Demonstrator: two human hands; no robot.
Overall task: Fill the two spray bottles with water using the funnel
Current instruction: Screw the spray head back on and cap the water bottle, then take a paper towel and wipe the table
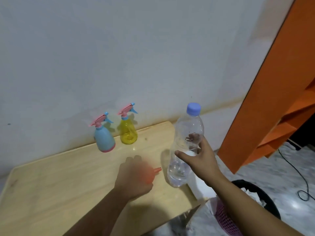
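Note:
Two spray bottles stand capped at the back of the wooden table point(51, 193), near the wall: a blue spray bottle point(104, 139) on the left and a yellow spray bottle point(128, 132) to its right, both with pink trigger heads. My right hand point(198, 159) grips a large clear water bottle point(185, 145) with a purple cap, upright at the table's right edge and holding water in its lower part. My left hand point(134, 178), blurred, covers an orange funnel point(36, 170) lying on the table; only its spout shows clearly.
A white wall runs behind the table. An orange cabinet point(272, 82) stands at the right. On the floor at lower right sit a black bin point(265, 198), a pink mesh basket point(225, 220) and a black cable point(300, 178). A white object point(199, 186) lies at the table's right edge.

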